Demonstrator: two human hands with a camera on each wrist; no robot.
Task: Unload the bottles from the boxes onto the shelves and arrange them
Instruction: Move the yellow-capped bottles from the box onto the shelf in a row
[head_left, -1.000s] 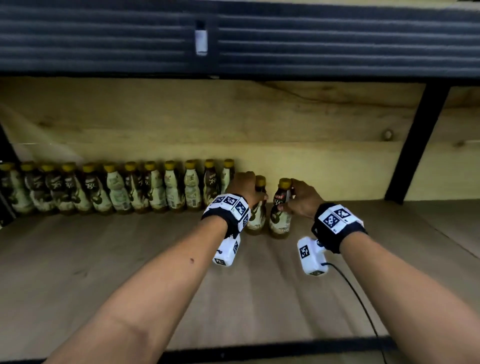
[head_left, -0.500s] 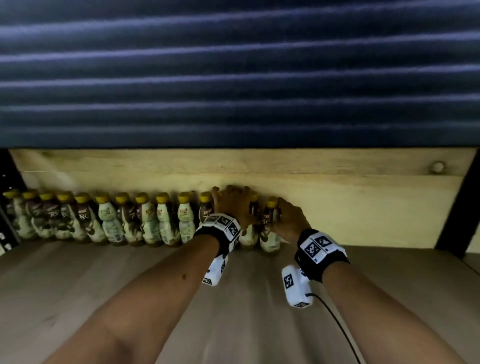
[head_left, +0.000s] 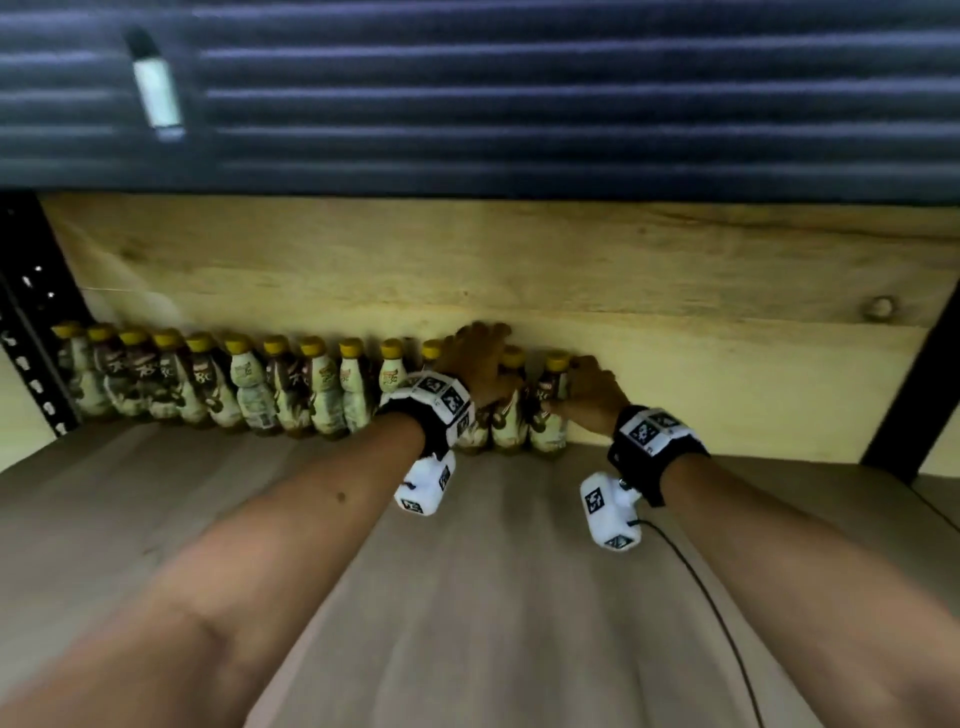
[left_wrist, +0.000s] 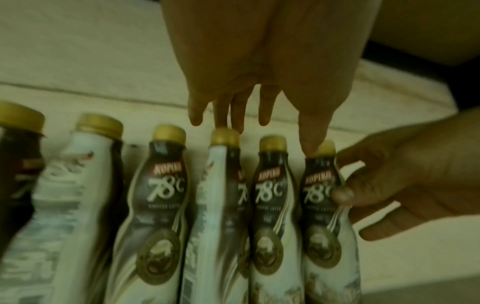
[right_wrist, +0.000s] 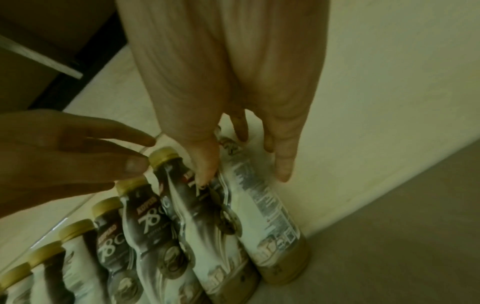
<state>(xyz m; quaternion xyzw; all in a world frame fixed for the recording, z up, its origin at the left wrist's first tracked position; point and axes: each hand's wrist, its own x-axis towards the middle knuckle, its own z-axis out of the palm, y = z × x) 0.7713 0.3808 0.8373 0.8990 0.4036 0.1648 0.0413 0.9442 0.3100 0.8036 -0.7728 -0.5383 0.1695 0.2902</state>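
A row of several coffee bottles (head_left: 249, 384) with gold caps stands along the back board of the wooden shelf (head_left: 493, 597). My left hand (head_left: 480, 358) hovers at the row's right part with straight fingers (left_wrist: 233, 107). Two fingertips touch one cap, and the thumb touches the cap of the end bottle (left_wrist: 330, 236). My right hand (head_left: 584, 387) holds that end bottle (head_left: 548, 426) by its neck. Its thumb (right_wrist: 205, 174) lies on the label front and its other fingers reach down the bottle's far side by the wall. Both newest bottles stand upright, touching their neighbours.
The pale back board (head_left: 519, 270) is right behind the bottles. A dark ribbed shelf (head_left: 519, 104) hangs low overhead. Black uprights stand at far left (head_left: 31, 322) and right (head_left: 909, 400). A thin cable (head_left: 701, 587) trails from my right wrist across the shelf.
Both hands pushed their two bottles back from mid-shelf to the back board, joining the row. My left hand has let go and straightened its fingers over the caps.
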